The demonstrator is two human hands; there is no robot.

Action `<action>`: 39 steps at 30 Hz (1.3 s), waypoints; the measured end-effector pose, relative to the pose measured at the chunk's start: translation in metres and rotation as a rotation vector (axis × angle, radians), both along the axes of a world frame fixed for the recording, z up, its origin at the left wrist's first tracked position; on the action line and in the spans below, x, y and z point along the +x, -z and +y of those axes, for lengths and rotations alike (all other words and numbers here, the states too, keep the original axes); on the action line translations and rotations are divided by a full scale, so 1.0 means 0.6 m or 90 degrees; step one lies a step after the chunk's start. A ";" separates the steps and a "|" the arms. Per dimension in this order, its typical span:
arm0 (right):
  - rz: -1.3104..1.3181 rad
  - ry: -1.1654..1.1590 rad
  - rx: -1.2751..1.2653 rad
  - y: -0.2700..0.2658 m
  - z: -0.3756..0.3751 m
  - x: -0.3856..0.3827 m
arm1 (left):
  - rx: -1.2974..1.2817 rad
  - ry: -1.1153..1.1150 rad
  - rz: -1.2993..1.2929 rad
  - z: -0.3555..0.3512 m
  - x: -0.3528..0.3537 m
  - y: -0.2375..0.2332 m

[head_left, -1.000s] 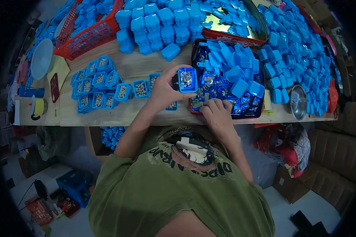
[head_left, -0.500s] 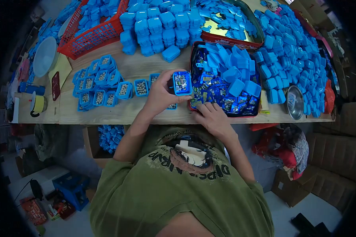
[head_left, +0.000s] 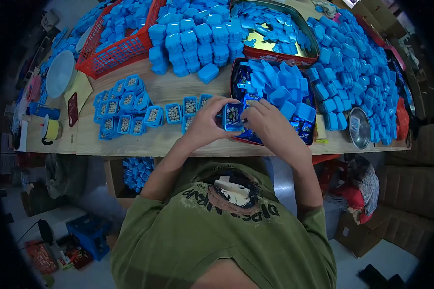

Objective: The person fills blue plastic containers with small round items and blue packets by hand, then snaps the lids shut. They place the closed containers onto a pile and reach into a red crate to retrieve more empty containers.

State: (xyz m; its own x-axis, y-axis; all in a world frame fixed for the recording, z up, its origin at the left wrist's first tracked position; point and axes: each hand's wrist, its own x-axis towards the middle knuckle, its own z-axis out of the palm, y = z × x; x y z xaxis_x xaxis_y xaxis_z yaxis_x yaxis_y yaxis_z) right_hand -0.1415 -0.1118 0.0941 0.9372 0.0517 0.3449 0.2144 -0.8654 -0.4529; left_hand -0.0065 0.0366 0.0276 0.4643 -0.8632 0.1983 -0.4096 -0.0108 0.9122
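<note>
At the far left of my feed I have a pale translucent round plastic bowl [head_left: 61, 74], then a red perforated plastic basket [head_left: 115, 55] heaped with blue pieces. Nearer the table's edge sits a cluster of small open blue plastic boxes filled with pale round beads [head_left: 154, 124].

Next comes the left hand [head_left: 205, 123], thumb and fingers wrapped around one small open blue plastic box [head_left: 232, 128], held up off the table with a shiny, dark-patterned blue packet [head_left: 232, 114] showing inside.

The right hand [head_left: 270, 127] is what has changed: half a second ago it was down at the tray's near edge; now it has come up to the box's right side. I read that as the work shifting from the tray to the box. Its fingers are curled at the rim; whether they pinch anything I can't tell.

Under and beyond it is the red-rimmed tray [head_left: 251, 141] of shiny blue packets [head_left: 304, 129] and loose blue plastic boxes [head_left: 277, 86]. Farther right I see a round metal bowl [head_left: 360, 139] beside a heap of closed blue boxes [head_left: 352, 72].
</note>
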 end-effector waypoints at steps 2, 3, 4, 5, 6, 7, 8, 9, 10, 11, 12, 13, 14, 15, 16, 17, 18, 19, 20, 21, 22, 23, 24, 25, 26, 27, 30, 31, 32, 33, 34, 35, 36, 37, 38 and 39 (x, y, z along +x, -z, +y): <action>0.015 -0.053 -0.072 0.000 -0.006 0.016 | 0.013 0.002 -0.036 -0.001 -0.003 -0.010; 0.033 -0.049 -0.082 0.005 -0.008 0.023 | 0.025 0.003 -0.070 -0.001 -0.005 -0.012; 0.052 -0.045 -0.091 0.009 -0.008 0.028 | 0.026 0.001 -0.071 -0.001 -0.006 -0.008; 0.051 -0.046 -0.090 0.012 -0.006 0.033 | 0.008 0.004 -0.075 -0.001 -0.008 -0.001; 0.030 -0.017 -0.052 0.014 -0.003 0.038 | -0.010 0.008 -0.078 -0.002 -0.010 0.000; 0.010 0.013 -0.013 0.017 -0.002 0.040 | -0.009 0.008 -0.078 -0.002 -0.012 -0.003; 0.011 0.013 -0.012 0.020 -0.002 0.040 | 0.008 0.013 -0.060 -0.002 -0.015 -0.010; -0.020 0.039 0.024 0.023 -0.001 0.038 | 0.025 0.019 -0.042 -0.003 -0.015 -0.015; -0.051 0.065 0.059 0.026 0.000 0.036 | 0.025 0.021 -0.042 -0.006 -0.013 -0.007; -0.051 0.067 0.058 0.031 0.002 0.033 | -0.024 0.026 -0.001 -0.010 -0.010 0.008; -0.065 0.098 0.117 0.038 0.006 0.029 | -0.072 0.031 0.041 -0.014 -0.009 0.018; -0.079 0.129 0.175 0.046 0.011 0.026 | -0.073 0.033 0.041 -0.016 -0.009 0.025; -0.080 0.131 0.174 0.057 0.015 0.025 | -0.076 0.027 0.061 -0.016 -0.009 0.029; -0.120 0.171 0.157 0.069 0.019 0.024 | -0.078 0.021 0.079 -0.017 -0.009 0.031; -0.160 0.211 0.140 0.076 0.022 0.024 | -0.080 0.022 0.078 -0.018 -0.008 0.031; -0.161 0.211 0.139 0.079 0.025 0.023 | -0.060 0.020 0.107 -0.019 -0.008 0.031; -0.185 0.229 0.113 0.081 0.029 0.022 | -0.039 0.018 0.135 -0.020 -0.009 0.030; -0.208 0.248 0.087 0.082 0.031 0.021 | -0.038 0.020 0.135 -0.021 -0.009 0.026; -0.208 0.251 0.088 0.082 0.032 0.020 | -0.028 0.010 0.116 -0.022 -0.010 0.019; -0.193 0.257 0.061 0.082 0.033 0.018 | -0.019 -0.001 0.099 -0.022 -0.011 0.016; -0.177 0.262 0.034 0.081 0.033 0.017 | -0.018 0.001 0.100 -0.023 -0.011 0.017; -0.177 0.264 0.035 0.079 0.033 0.017 | -0.014 0.003 0.066 -0.022 -0.011 0.019; -0.167 0.265 0.042 0.075 0.031 0.015 | -0.010 0.004 0.033 -0.021 -0.011 0.020; -0.158 0.264 0.049 0.073 0.030 0.015 | -0.010 0.003 0.034 -0.021 -0.015 0.019; -0.158 0.264 0.048 0.073 0.030 0.015 | -0.054 0.004 0.155 -0.022 -0.021 0.015; -0.152 0.266 0.051 0.073 0.030 0.015 | -0.098 0.008 0.274 -0.025 -0.023 0.012; -0.149 0.264 0.061 0.075 0.027 0.016 | -0.160 0.040 0.119 -0.027 -0.012 0.041; -0.150 0.253 0.074 0.076 0.025 0.014 | -0.162 0.047 0.121 -0.029 -0.014 0.040; -0.150 0.258 0.071 0.076 0.022 0.011 | -0.166 0.034 0.194 -0.029 -0.016 0.036; -0.160 0.251 0.131 0.075 0.018 0.009 | -0.170 0.020 0.266 -0.030 -0.016 0.029; -0.172 0.240 0.190 0.075 0.013 0.008 | -0.173 0.024 0.266 -0.033 -0.015 0.027; -0.174 0.241 0.188 0.076 0.003 0.006 | -0.164 0.003 0.266 -0.034 -0.013 0.026; -0.194 0.323 0.157 0.079 -0.014 0.003 | -0.155 -0.019 0.266 -0.034 -0.012 0.025; -0.215 0.406 0.126 0.082 -0.033 0.001 | -0.157 -0.018 0.265 -0.033 -0.010 0.027; -0.205 0.451 0.062 0.083 -0.055 0.002 | -0.145 -0.019 0.281 -0.031 -0.009 0.031; -0.206 0.452 0.060 0.088 -0.075 0.002 | -0.133 -0.021 0.297 -0.030 -0.009 0.033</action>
